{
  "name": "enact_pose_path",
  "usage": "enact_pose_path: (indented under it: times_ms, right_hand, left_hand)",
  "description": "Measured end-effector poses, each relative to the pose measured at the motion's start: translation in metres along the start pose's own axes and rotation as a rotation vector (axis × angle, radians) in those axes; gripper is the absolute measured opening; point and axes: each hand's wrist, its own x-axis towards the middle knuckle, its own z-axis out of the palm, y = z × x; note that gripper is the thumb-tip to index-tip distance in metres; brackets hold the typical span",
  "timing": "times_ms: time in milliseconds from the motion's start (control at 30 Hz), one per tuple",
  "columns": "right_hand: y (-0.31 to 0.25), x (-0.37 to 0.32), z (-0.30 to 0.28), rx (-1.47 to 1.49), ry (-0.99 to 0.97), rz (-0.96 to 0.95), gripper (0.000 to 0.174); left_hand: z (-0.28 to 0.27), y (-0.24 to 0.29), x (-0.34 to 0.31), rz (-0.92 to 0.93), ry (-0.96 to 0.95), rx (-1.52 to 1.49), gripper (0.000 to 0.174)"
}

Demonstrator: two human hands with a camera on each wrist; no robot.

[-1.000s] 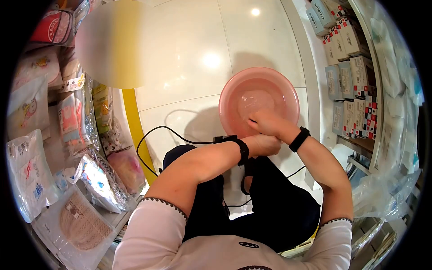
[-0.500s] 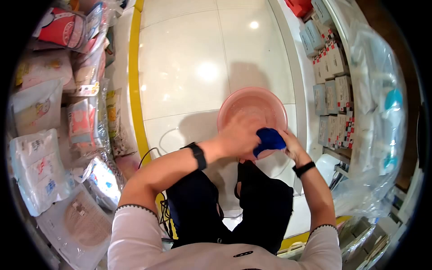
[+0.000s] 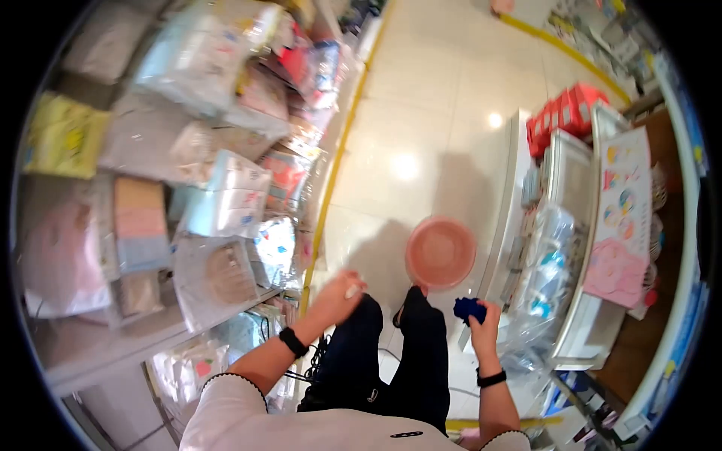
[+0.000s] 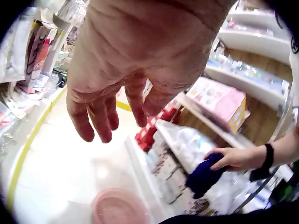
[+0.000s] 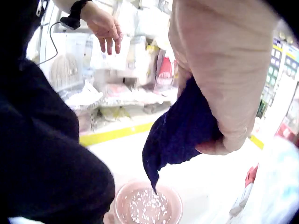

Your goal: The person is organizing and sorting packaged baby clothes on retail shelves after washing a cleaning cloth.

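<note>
A dark blue cloth (image 3: pixel 468 309) hangs bunched in my right hand (image 3: pixel 487 327), thumb and fingers gripping it. In the right wrist view a narrow corner of the cloth (image 5: pixel 180 128) droops over the basin. My left hand (image 3: pixel 338 297) is held out on the other side with nothing in it; the left wrist view shows its fingers (image 4: pixel 100 123) relaxed and pointing down. The pink basin (image 3: pixel 441 285) stands on the floor by my foot, and liquid glints inside it in the right wrist view.
Shelves of plastic-wrapped goods (image 3: pixel 226 192) line the left side, edged by a yellow strip (image 3: pixel 336 177). On the right stand a white shelf unit with red packs (image 3: pixel 565 119), bagged items and a pink printed box (image 3: pixel 618 270). Black cables (image 3: pixel 320 353) lie by my left leg.
My hands were together at the basin, then the cloth appeared in the right hand. Now they are apart, the left drawn away leftward, and the head view is higher, the basin looking smaller.
</note>
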Motion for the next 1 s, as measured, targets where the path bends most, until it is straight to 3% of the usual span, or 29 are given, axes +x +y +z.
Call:
enact_pose_path:
  times_ms: [133, 267, 367, 400, 433, 500, 533, 567, 600, 667, 767, 800, 867, 900, 933, 1000]
  right_hand:
    - [-0.127, -0.027, -0.055, 0.062, -0.048, -0.187, 0.039]
    - [-0.257, -0.084, -0.108, 0.312, -0.329, -0.397, 0.050]
    - [-0.325, -0.132, -0.131, 0.754, -0.332, -0.290, 0.055]
    - [-0.337, -0.141, -0.133, 0.812, -0.336, -0.266, 0.055]
    - [-0.342, -0.147, -0.129, 0.869, -0.350, -0.261, 0.054]
    - [-0.334, -0.148, -0.113, 0.800, -0.448, -0.234, 0.047]
    - [-0.351, -0.158, -0.108, 0.874, -0.552, -0.130, 0.036]
    - [-0.352, -0.160, -0.096, 0.834, -0.644, -0.149, 0.029]
    - [-0.349, -0.160, -0.085, 0.789, -0.739, -0.170, 0.023]
    - [-0.358, -0.165, -0.064, 0.935, -1.106, -0.171, 0.010]
    - [-0.378, -0.192, -0.025, 0.751, -1.272, -0.295, 0.009]
    - [-0.380, -0.205, -0.010, 0.689, -1.293, -0.359, 0.010]
    - [-0.400, -0.240, 0.000, 0.722, -1.417, -0.284, 0.011]
    - [-0.411, -0.271, 0.004, 0.782, -1.491, -0.219, 0.011]
    - [-0.421, -0.296, 0.007, 0.839, -1.560, -0.140, 0.012]
    - [-0.424, -0.338, 0.031, 0.833, -1.473, -0.088, 0.009]
  left_hand:
    - [-0.030, 0.103, -0.053, 0.286, -0.173, -0.219, 0.028]
    - [-0.073, 0.195, -0.101, 0.378, -0.079, -0.165, 0.061]
    - [-0.123, 0.222, -0.139, 0.380, -0.103, -0.351, 0.064]
    - [-0.140, 0.229, -0.155, 0.350, -0.142, -0.402, 0.063]
    - [-0.148, 0.232, -0.173, 0.372, 0.005, -0.325, 0.054]
    - [-0.156, 0.226, -0.207, 0.227, 0.112, -0.558, 0.046]
    - [-0.157, 0.220, -0.225, 0.158, 0.184, -0.684, 0.042]
    - [-0.157, 0.215, -0.243, 0.133, 0.334, -0.650, 0.035]
    - [-0.160, 0.218, -0.269, -0.006, 0.413, -0.499, 0.033]
    - [-0.150, 0.210, -0.304, -0.182, 0.574, -0.425, 0.032]
    - [-0.118, 0.185, -0.366, -0.260, 0.797, -0.513, 0.034]
    - [-0.110, 0.177, -0.392, -0.238, 0.833, -0.679, 0.035]
    - [-0.096, 0.175, -0.430, -0.175, 0.900, -1.011, 0.039]
    - [-0.095, 0.178, -0.462, -0.102, 0.846, -1.128, 0.040]
    - [-0.098, 0.189, -0.492, -0.146, 0.851, -1.117, 0.039]
    - [-0.091, 0.200, -0.546, -0.163, 0.916, -1.126, 0.036]
